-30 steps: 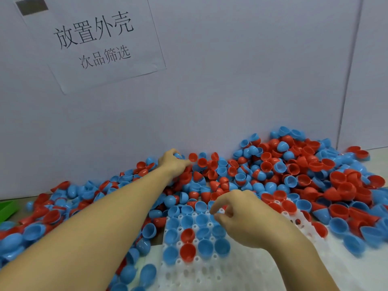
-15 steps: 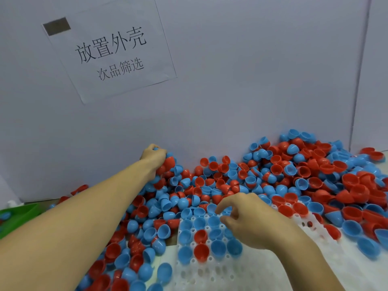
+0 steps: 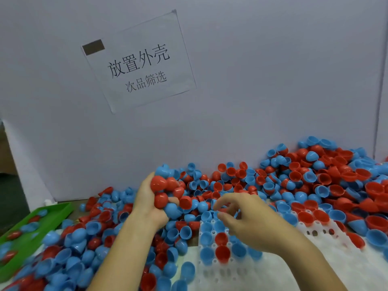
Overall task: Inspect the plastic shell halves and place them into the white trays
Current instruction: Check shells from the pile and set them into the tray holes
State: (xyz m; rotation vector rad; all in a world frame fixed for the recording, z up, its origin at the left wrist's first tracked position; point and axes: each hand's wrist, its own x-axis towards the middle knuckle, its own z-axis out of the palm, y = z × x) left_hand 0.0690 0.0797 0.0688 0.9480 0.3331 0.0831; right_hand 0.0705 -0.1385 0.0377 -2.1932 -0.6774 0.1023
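Observation:
A big heap of red and blue plastic shell halves (image 3: pixel 304 181) covers the table against the wall. My left hand (image 3: pixel 147 202) is raised over the heap and grips a handful of red and blue shell halves (image 3: pixel 165 192). A white tray (image 3: pixel 283 267) with round pockets lies at the front right; its near-left pockets hold several blue and two red halves (image 3: pixel 221 252). My right hand (image 3: pixel 245 215) hovers over the tray's far-left corner, fingers curled, thumb and fingertips close together; whether they pinch a shell is hidden.
A green tray (image 3: pixel 31 234) at the left edge holds a few red and blue halves. A paper sign (image 3: pixel 138 61) with printed characters is taped to the white wall behind. Loose halves spill over the tray's left and far edges.
My left hand has drawn back from the wall, scooped up a handful of shells and lifted it. My right hand's fingers have loosened above the tray. The view has swung left.

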